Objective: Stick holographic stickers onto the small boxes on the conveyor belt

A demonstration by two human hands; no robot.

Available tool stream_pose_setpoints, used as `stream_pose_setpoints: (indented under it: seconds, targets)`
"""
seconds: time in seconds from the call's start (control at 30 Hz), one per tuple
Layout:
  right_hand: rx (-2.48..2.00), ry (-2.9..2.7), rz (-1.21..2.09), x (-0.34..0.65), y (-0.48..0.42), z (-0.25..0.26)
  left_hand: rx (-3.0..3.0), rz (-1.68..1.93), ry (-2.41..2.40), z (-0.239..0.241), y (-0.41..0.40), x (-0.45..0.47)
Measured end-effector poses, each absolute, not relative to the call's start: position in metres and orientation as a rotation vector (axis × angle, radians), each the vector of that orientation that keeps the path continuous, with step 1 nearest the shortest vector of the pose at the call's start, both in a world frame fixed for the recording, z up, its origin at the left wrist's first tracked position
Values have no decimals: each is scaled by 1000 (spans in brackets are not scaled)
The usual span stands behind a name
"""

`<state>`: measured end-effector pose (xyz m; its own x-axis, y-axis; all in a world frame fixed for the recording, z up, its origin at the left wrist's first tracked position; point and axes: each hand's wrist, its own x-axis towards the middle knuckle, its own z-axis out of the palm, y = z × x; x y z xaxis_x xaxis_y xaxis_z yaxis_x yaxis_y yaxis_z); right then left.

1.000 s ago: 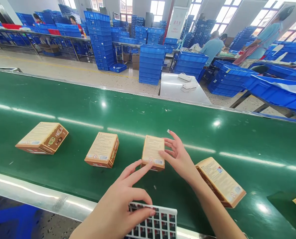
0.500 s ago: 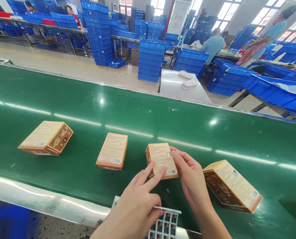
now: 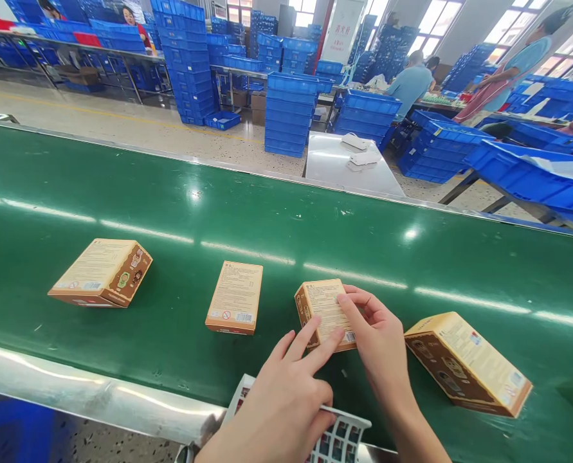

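A small tan-and-brown cardboard box (image 3: pixel 323 301) lies on the green belt, its printed side with a barcode facing up. My left hand (image 3: pixel 286 392) rests two outstretched fingertips on the box. Its thumb and curled fingers grip a white sheet of small stickers (image 3: pixel 348 432), partly hidden under the hand. My right hand (image 3: pixel 375 334) holds the box's right side, thumb pressed on the upper face and fingers around the far edge. Whatever lies beneath that thumb is hidden. To the right, a tilted box (image 3: pixel 479 360) carries a small red-and-blue sticker (image 3: pixel 475 338).
Two more boxes, one nearer (image 3: pixel 235 296) and one farther left (image 3: pixel 100 270), lie on the green conveyor belt (image 3: pixel 170 354). A metal rail (image 3: pixel 98 392) edges the near side. Beyond stand a steel table (image 3: pixel 329 161), stacked blue crates (image 3: pixel 291 116) and several people.
The boxes have shifted rightward in view, and both hands have moved along with the middle one. A shiny sticker seen at my right thumb is now covered by it.
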<state>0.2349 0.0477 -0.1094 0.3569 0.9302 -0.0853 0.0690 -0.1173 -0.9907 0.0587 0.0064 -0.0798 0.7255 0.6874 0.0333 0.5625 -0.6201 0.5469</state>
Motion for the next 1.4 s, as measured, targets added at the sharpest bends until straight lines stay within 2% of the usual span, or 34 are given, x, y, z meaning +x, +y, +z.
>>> stream_pose_setpoints:
  seconds: [0.33, 0.5, 0.6, 0.77, 1.0, 1.07, 1.13, 1.27, 1.4]
  targets:
    - [-1704, -1061, 685, 256, 51, -97, 2481, 362, 861, -82, 4, 70]
    - [-1823, -1270, 404, 271, 50, -88, 2211, 443, 1156, -67, -4, 35]
    - [-1620, -1559, 335, 262, 34, -73, 1911, 425, 1366, -53, -6, 15]
    - [-941, -2216, 325, 230, 9, -54, 1735, 334, 1452, -44, -5, 6]
    - [-784, -2415, -20, 220, 6, -55, 1701, 283, 1445, -42, -7, 11]
    - [-761, -2384, 59, 223, 2, -58, 1658, 272, 1453, -40, -6, 12]
    - [-854, -2228, 305, 226, -3, -63, 1645, 256, 1476, -39, -4, 11]
    - [-1263, -1374, 889, 230, -1, -83, 1859, 266, 1380, -42, -4, 9]
    - [-1250, -767, 1143, 227, 21, -100, 2183, 357, 1154, -56, -3, 13]
